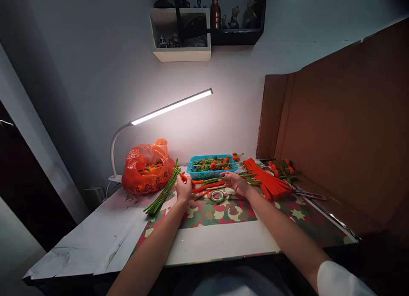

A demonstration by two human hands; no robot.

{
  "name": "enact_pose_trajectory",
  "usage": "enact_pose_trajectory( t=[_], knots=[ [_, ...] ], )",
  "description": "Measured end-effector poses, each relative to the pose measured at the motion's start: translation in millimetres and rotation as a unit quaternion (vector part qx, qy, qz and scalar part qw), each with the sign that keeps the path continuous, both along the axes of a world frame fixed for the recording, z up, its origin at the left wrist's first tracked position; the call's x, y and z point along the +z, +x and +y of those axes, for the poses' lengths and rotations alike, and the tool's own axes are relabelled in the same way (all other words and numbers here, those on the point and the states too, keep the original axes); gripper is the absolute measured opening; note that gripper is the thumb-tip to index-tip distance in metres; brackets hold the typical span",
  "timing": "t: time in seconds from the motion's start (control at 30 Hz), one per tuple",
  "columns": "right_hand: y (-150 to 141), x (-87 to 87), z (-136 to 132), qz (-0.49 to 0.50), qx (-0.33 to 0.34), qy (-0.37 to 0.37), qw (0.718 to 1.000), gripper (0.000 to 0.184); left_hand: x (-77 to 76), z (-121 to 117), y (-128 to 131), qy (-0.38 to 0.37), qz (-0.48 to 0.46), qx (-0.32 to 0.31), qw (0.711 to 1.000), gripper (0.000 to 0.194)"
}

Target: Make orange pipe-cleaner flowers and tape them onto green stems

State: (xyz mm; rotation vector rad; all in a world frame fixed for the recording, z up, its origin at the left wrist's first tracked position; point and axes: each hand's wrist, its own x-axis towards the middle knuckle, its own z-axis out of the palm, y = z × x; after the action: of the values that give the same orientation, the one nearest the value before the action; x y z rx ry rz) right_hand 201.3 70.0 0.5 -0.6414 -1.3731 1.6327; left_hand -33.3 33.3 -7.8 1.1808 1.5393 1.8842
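My left hand (183, 188) is closed around an orange coil of fuzzy chenille stem (197, 182), near the bundle of green stems (159, 201). From the coil a green stem (209, 181) runs right toward my right hand (235, 184). The fingers of that hand are stretched out and apart beside the stem; whether they touch it is hard to tell. Below, between the hands, lies a roll of green tape (217, 196). Loose red-orange strips (204, 188) lie just behind it. Right of my right hand is a thick bunch of orange chenille stems (268, 181).
An orange plastic bag (147, 170) with orange pieces stands at the left under a lit lamp (172, 106). A blue basket (204, 174) holds orange flowers on green stems. More orange flowers (283, 167), scissors (311, 195) and a tall cardboard sheet (338, 117) are at the right.
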Motion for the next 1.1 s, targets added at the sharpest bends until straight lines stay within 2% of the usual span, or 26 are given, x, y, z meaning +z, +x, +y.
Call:
enact_pose_trajectory(
  t=[0.1,0.2,0.3,0.4,0.47,0.53,0.6,0.7,0.8,0.97,1.1],
  knots=[
    [2,-2.5,3,0.044,-0.026,-0.016,0.999,0.020,0.0,0,0,-0.007,0.018,-0.002,1.000,0.029],
    [-5,-7.2,6,0.029,-0.069,-0.016,0.997,0.019,1.6,-4,4,-0.014,0.030,-0.019,0.999,0.030],
    [-16,-10.3,5,0.026,-0.099,-0.027,0.994,0.020,3.2,-10,13,-0.001,0.075,-0.123,0.990,0.040],
    [-23,-11.9,3,0.012,-0.130,-0.032,0.991,0.022,2.6,-16,21,0.005,0.126,-0.226,0.966,0.054],
    [-26,-12.4,1,-0.012,-0.159,-0.001,0.987,0.026,1.2,-18,24,0.006,0.164,-0.255,0.953,0.058],
    [-27,-12.0,-1,-0.053,-0.206,0.069,0.975,0.029,-0.1,-18,25,0.014,0.209,-0.268,0.940,0.055],
    [-27,-10.1,-5,-0.111,-0.273,0.178,0.939,0.029,-1.0,-17,25,0.031,0.259,-0.279,0.924,0.047],
    [-26,-5.3,-14,-0.191,-0.350,0.348,0.848,0.024,-1.5,-18,26,0.061,0.322,-0.303,0.895,0.039],
    [-24,-0.1,-21,-0.266,-0.345,0.444,0.783,0.027,-0.9,-19,28,0.074,0.356,-0.318,0.876,0.035],
    [-16,4.2,-23,-0.404,-0.245,0.505,0.722,0.035,3.8,-21,27,0.070,0.378,-0.294,0.875,0.027],
    [-14,2.4,-19,-0.452,-0.209,0.497,0.711,0.036,7.3,-23,24,0.078,0.416,-0.237,0.874,0.019]
  ],
)
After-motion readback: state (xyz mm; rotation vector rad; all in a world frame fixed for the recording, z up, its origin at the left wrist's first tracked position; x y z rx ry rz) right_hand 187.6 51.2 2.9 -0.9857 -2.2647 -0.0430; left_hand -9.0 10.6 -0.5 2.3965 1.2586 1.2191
